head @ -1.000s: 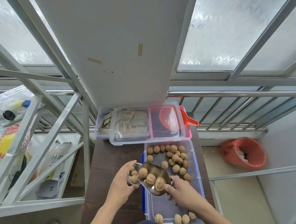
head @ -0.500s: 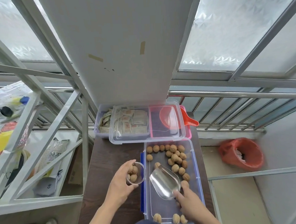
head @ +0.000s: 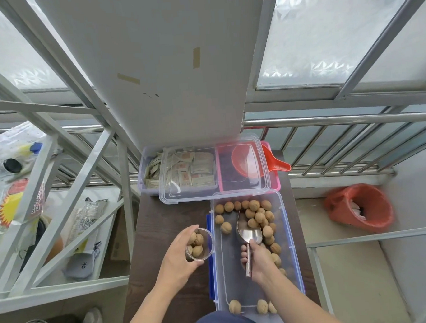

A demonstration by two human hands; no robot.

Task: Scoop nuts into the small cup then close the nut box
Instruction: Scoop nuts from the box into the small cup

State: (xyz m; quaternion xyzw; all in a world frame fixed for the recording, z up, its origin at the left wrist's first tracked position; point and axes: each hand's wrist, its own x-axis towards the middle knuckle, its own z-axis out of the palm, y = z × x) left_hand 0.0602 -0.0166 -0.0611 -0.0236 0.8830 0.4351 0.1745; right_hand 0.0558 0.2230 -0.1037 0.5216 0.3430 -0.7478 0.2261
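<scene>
An orange bin [head: 360, 209] stood at right; a sachet box [head: 180, 170] and red funnel [head: 273, 162] sat at centre.

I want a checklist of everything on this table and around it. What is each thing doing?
Surface: dark brown table, narrow and crowded.
Job's things: open nut box with walnuts inside; small cup left of it, holding several walnuts; metal scoop down in the box; clear lid resting on the boxes behind.
Clutter: box of sachets; pink box with red scoop.
Hands: left hand holds the cup; right hand grips the scoop handle.
Cables: nothing seen.
Surroundings: frosted windows, metal railing, red bin, white rack with bags.
</scene>
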